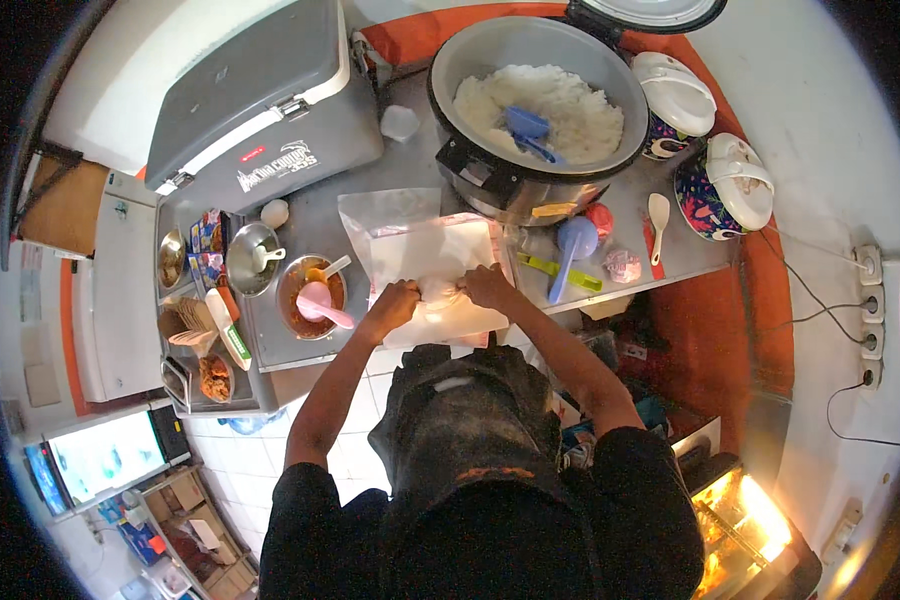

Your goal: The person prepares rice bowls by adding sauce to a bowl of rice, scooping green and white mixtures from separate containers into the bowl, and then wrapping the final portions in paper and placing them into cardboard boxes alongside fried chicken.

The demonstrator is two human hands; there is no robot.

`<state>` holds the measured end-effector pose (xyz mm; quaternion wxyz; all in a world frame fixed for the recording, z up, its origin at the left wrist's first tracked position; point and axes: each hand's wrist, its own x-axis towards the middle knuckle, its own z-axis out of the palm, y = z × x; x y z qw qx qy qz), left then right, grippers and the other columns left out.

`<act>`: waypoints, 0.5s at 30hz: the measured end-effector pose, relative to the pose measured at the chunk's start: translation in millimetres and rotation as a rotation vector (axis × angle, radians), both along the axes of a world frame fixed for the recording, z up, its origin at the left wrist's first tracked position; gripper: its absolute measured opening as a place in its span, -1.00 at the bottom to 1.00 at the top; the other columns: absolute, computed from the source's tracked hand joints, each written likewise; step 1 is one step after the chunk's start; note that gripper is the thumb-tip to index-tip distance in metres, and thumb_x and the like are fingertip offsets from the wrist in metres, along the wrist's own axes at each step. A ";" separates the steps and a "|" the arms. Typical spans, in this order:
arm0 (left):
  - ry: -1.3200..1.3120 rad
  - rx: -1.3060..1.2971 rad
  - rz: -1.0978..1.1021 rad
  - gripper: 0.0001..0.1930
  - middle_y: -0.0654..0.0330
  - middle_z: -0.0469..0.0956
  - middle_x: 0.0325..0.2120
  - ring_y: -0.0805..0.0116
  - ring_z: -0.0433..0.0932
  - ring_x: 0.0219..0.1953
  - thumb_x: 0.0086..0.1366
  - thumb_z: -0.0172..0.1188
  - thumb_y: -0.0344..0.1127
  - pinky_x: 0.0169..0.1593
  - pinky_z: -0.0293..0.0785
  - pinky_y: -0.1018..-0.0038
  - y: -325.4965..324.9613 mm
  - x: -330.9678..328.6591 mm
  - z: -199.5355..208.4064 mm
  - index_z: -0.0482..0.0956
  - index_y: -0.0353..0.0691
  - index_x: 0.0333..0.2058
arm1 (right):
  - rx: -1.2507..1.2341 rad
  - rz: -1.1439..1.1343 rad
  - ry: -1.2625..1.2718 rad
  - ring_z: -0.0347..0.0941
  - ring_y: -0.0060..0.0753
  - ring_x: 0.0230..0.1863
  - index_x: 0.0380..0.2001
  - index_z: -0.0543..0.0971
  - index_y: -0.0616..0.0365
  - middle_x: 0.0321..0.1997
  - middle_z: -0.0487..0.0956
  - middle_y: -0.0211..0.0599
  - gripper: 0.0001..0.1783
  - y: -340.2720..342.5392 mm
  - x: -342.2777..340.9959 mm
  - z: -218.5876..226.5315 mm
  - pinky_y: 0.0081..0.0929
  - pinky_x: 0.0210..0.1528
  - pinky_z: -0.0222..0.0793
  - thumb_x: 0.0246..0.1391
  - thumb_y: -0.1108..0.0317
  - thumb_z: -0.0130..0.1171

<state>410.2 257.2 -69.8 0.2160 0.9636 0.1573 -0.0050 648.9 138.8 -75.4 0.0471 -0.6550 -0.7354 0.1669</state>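
Both my hands are at the front edge of the metal counter, closed over white sheets of wrapping paper (440,248). My left hand (397,304) grips the left side of a whitish, soft-looking bundle (437,291). Its right side is pinched in my right hand (483,287). Glare and my fingers hide what the bundle is made of. To the left of the paper stands a bowl of reddish-brown sauce (288,318), with a pink ladle (317,303) lying in it. Beyond the paper is a large open rice cooker (505,190) full of white rice (585,110), a blue scoop (527,123) resting on top.
A grey cooler box (270,130) takes up the back left. Nearer are a metal bowl (253,262) and a container of fried food (216,380). On the right lie a light-blue ladle (574,245), a cream spoon (658,222) and patterned lidded pots (725,190). A glowing heater-like case (745,525) stands lower right.
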 end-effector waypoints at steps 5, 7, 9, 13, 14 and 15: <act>0.004 0.095 0.001 -0.87 0.07 0.53 -0.39 0.03 0.54 -0.27 0.00 0.15 -0.44 -0.19 0.49 0.16 -17.8 22.5 26.2 0.62 -0.23 -0.43 | -0.343 -0.258 0.030 0.53 -0.06 -0.12 -0.19 0.62 -0.17 -0.22 0.61 -0.28 -0.72 6.7 5.2 11.8 0.15 -0.06 0.27 0.07 0.15 0.01; -0.057 0.117 0.020 -0.89 0.07 0.53 -0.39 0.04 0.54 -0.29 0.00 0.16 -0.42 -0.20 0.49 0.16 -19.6 14.3 25.5 0.62 -0.22 -0.45 | -0.351 -0.348 0.033 0.53 -0.02 -0.09 -0.19 0.63 -0.16 -0.19 0.62 -0.27 -0.70 12.8 0.3 17.8 0.18 -0.04 0.27 0.06 0.15 -0.02; 0.123 0.123 0.097 -0.91 0.08 0.54 -0.37 0.05 0.53 -0.28 0.03 0.18 -0.39 -0.14 0.47 0.19 -18.2 9.7 17.9 0.62 -0.22 -0.47 | -0.429 -0.177 0.030 0.51 0.02 -0.04 -0.20 0.63 -0.13 -0.07 0.59 -0.24 -0.68 16.9 -1.6 25.4 0.23 -0.06 0.28 0.10 0.11 -0.05; 0.006 -0.081 0.096 -0.90 0.09 0.55 -0.35 0.06 0.53 -0.27 0.06 0.19 -0.35 -0.11 0.46 0.21 -4.8 -1.2 1.7 0.63 -0.22 -0.46 | -0.368 -0.073 0.050 0.48 0.00 0.02 -0.20 0.64 -0.15 -0.01 0.57 -0.23 -0.67 6.8 1.9 19.9 0.27 -0.06 0.26 0.09 0.08 -0.04; -0.033 -0.048 0.088 -0.90 0.10 0.56 -0.38 0.07 0.54 -0.28 0.06 0.19 -0.38 -0.12 0.45 0.21 -5.0 -4.6 -2.7 0.63 -0.22 -0.44 | -0.365 -0.111 0.118 0.47 0.00 0.04 -0.19 0.64 -0.12 0.00 0.56 -0.22 -0.66 5.2 1.5 19.5 0.29 -0.04 0.24 0.10 0.06 -0.04; -0.075 -0.013 0.064 -0.90 0.12 0.57 -0.40 0.08 0.55 -0.28 0.05 0.19 -0.40 -0.14 0.45 0.21 -4.0 -0.8 -3.1 0.63 -0.22 -0.43 | -0.359 -0.165 0.185 0.46 0.00 0.06 -0.18 0.63 -0.10 0.02 0.56 -0.22 -0.64 3.0 5.5 16.1 0.32 -0.02 0.22 0.10 0.05 -0.04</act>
